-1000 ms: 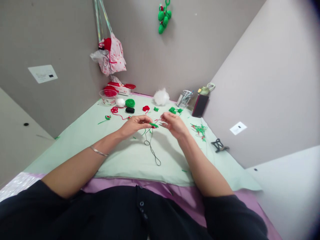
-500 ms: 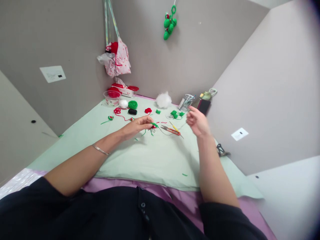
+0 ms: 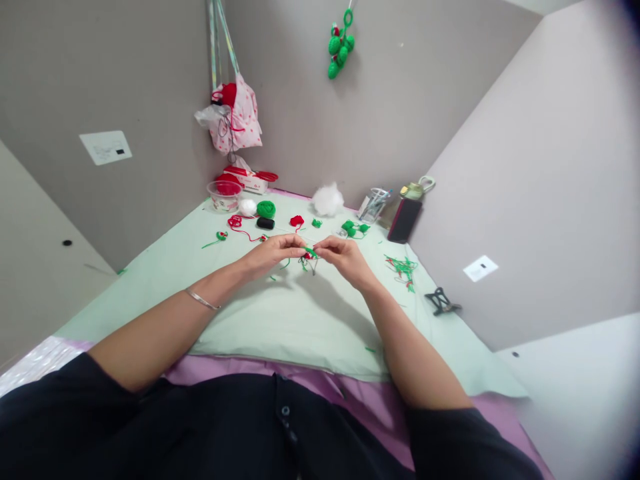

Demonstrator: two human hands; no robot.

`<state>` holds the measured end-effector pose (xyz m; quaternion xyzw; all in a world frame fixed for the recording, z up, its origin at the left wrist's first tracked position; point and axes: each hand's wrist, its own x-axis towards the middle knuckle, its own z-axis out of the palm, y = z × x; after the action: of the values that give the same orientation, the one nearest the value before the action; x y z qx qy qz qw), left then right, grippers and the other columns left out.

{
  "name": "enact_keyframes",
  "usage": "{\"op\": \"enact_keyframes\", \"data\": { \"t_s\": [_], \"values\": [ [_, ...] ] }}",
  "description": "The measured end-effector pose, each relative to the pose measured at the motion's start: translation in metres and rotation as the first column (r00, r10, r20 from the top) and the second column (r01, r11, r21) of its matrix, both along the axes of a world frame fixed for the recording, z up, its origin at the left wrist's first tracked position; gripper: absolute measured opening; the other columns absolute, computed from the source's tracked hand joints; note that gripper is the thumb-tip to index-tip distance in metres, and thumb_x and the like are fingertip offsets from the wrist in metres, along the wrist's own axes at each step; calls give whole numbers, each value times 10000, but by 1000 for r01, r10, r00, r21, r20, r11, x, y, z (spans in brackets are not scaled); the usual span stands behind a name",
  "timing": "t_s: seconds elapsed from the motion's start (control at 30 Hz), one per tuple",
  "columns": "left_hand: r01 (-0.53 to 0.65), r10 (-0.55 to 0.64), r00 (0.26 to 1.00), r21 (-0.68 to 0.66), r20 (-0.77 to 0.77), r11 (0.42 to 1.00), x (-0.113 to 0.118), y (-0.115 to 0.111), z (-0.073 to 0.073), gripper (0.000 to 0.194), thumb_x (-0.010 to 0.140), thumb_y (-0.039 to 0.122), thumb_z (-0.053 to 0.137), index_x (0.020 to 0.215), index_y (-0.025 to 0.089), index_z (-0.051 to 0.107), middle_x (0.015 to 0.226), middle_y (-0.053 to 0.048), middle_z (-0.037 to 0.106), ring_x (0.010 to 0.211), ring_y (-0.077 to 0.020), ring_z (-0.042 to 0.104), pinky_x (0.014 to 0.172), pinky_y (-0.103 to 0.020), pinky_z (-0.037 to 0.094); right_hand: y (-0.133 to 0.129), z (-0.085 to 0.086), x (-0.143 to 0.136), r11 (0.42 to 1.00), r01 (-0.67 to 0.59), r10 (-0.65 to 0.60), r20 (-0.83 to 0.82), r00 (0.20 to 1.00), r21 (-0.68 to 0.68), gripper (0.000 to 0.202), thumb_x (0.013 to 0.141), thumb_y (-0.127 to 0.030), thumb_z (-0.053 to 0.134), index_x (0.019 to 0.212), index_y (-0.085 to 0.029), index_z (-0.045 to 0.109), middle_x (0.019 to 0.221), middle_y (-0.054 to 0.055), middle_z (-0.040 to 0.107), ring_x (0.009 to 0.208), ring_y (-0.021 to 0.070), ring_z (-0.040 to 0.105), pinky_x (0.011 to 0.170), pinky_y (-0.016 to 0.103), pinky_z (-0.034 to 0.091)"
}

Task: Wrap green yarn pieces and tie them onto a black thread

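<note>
My left hand [image 3: 278, 253] is closed over the middle of the mat, pinching a small green and red crocheted piece [image 3: 311, 253] between thumb and fingers. At the piece's right end, the fingertips of my right hand [image 3: 346, 259] are pressed together; whatever sits between them is too small to make out. Short green yarn ends and a dark loop hang below the piece. My right hand covers the spot where the orange-handled snips lay.
Behind my hands lie a green yarn ball [image 3: 266, 209], a black case [image 3: 265, 224], white stuffing [image 3: 327, 200] and green crocheted pieces [image 3: 355, 229]. To the right are a phone [image 3: 405, 221], yarn scraps [image 3: 401, 269] and a black stand [image 3: 442, 302].
My right hand has come left and inward, from beside the pen holder to the crocheted piece. The thread stretched toward it has gone slack. My left hand has stayed in place.
</note>
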<state>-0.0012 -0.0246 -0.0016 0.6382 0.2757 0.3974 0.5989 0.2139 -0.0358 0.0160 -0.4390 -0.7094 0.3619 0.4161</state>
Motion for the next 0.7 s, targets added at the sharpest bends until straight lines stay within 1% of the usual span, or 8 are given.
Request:
{"op": "enact_keyframes", "data": {
  "t_s": [0.07, 0.13, 0.17, 0.23, 0.33, 0.43, 0.53, 0.7],
  "values": [
    [23, -22, 999, -40, 24, 999, 0, -1, 2, 227, 743, 342, 744, 863, 167, 664, 855, -8, 640, 835, -150, 548, 829, -303, 369, 14, -2, 18, 988, 157, -157, -22, 987, -4, 268, 706, -406, 699, 797, -154, 717, 711, 16, 649, 622, 121, 511, 616, 265, 407],
    [43, -39, 998, -75, 53, 996, -1, -1, 4, 233, 731, 330, 760, 863, 165, 663, 862, -10, 644, 858, -152, 553, 856, -309, 369, 30, -4, 45, 939, 341, -342, 9, 940, 38, 259, 680, -388, 684, 761, -144, 719, 681, 24, 655, 605, 131, 517, 615, 276, 410],
    [53, -47, 997, -87, 66, 995, -2, -2, 4, 235, 726, 326, 767, 862, 165, 665, 863, -12, 647, 868, -154, 557, 870, -314, 369, 37, -5, 60, 895, 437, -441, 41, 896, 89, 241, 678, -368, 670, 741, -140, 721, 692, 36, 671, 625, 145, 542, 636, 285, 422],
    [79, -70, 994, -100, 88, 992, -4, -2, 5, 236, 722, 321, 777, 861, 162, 673, 867, -22, 654, 885, -162, 565, 896, -326, 372, 49, -7, 89, 772, 603, -632, 138, 763, 200, 220, 673, -326, 654, 732, -130, 736, 718, 65, 704, 668, 176, 592, 681, 302, 440],
    [126, -112, 985, -110, 131, 986, -6, 0, 5, 223, 728, 309, 780, 863, 159, 683, 899, -39, 668, 915, -172, 577, 922, -336, 376, 57, -11, 122, 650, 705, -760, 270, 592, 283, 244, 701, -320, 634, 778, -129, 765, 746, 91, 728, 712, 210, 629, 713, 318, 451],
    [146, -127, 977, -105, 170, 984, -7, 1, 4, 204, 739, 287, 776, 871, 160, 685, 927, -44, 674, 933, -170, 582, 933, -335, 376, 59, -15, 139, 595, 745, -801, 303, 517, 301, 279, 726, -338, 609, 788, -119, 770, 751, 118, 729, 716, 235, 634, 729, 345, 457],
    [171, -153, 974, -101, 167, 980, -7, 1, 4, 185, 745, 274, 768, 861, 156, 686, 908, -42, 670, 922, -166, 583, 932, -336, 379, 60, -17, 146, 591, 746, -800, 341, 493, 308, 293, 732, -326, 588, 798, -104, 768, 744, 136, 720, 707, 246, 629, 742, 366, 464],
    [164, -153, 979, -76, 131, 984, -5, -4, 7, 170, 757, 280, 754, 853, 162, 680, 889, -27, 659, 904, -155, 578, 921, -329, 383, 56, -7, 130, 714, 613, -698, 409, 588, 339, 316, 685, -183, 574, 925, -118, 771, 920, 133, 724, 785, 219, 619, 811, 349, 459]
  ]
}}
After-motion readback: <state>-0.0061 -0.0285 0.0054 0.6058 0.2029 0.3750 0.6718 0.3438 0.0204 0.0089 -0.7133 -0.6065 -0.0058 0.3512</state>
